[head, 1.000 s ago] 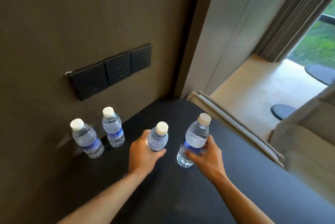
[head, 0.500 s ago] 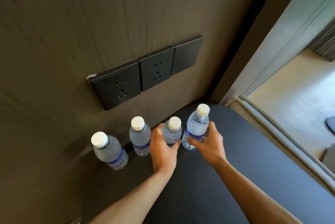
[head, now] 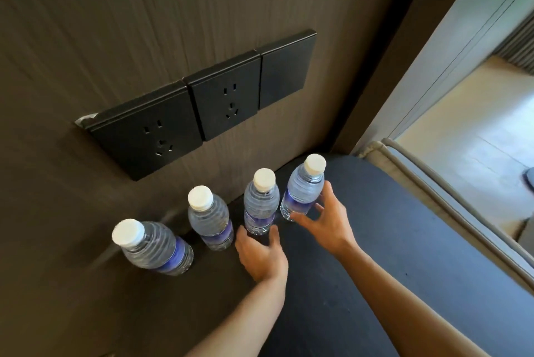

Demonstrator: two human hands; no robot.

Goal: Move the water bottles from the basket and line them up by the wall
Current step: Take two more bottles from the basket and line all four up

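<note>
Several clear water bottles with white caps and blue labels stand in a row on a dark counter [head: 361, 226] against the brown wall [head: 115, 24]. The two left ones [head: 153, 247] [head: 209, 216] stand free. My left hand [head: 261, 255] cups the base of the bottle to their right [head: 261, 203], thumb on one side and fingers on the other. My right hand [head: 329, 223] is beside the rightmost bottle [head: 304, 189] with its fingers spread and loosened around it. No basket is in view.
A black panel of wall sockets [head: 202, 108] sits on the wall just above the bottles. A grey padded edge [head: 433, 192] runs along the counter's right side, with pale floor [head: 476, 114] beyond it.
Both bottles in my hands have come to stand at the wall in line with the other two. My left hand has slid down to its bottle's base and my right hand's fingers have spread.
</note>
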